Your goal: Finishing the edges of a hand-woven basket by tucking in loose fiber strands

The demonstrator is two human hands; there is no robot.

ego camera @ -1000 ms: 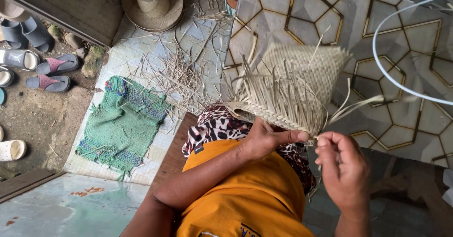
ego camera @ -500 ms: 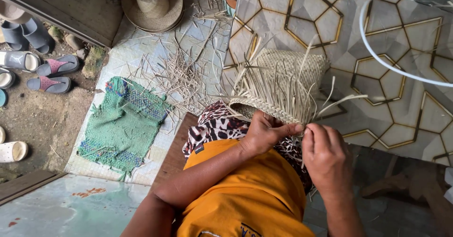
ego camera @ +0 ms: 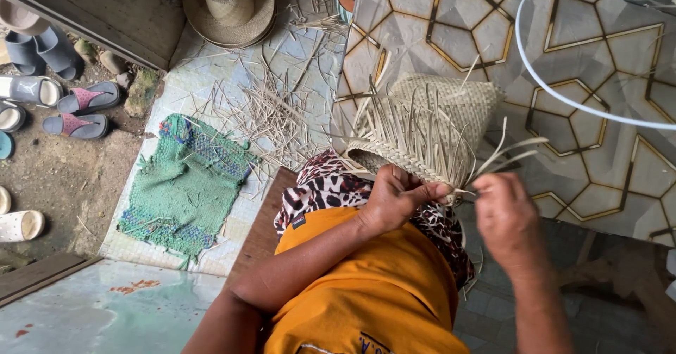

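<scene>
Where bare ground meets the tiles at far left, sandals (ego camera: 77,111) lie in a row, and a green woven mat (ego camera: 186,185) rests nearby, with a finished straw hat (ego camera: 229,5) above it and loose straw strips (ego camera: 271,111) scattered between. At centre, the left hand (ego camera: 394,199) grips the rim of a half-woven straw hat (ego camera: 429,125) over the patterned floor. Just beside it, the blurred right hand (ego camera: 503,216) pinches loose strands at the hat's edge.

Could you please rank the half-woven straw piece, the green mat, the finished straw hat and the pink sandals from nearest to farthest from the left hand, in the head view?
From the left hand:
1. Half-woven straw piece, gripped.
2. Green mat, floor, leftward.
3. Finished straw hat, top.
4. Pink sandals, far left.
</scene>
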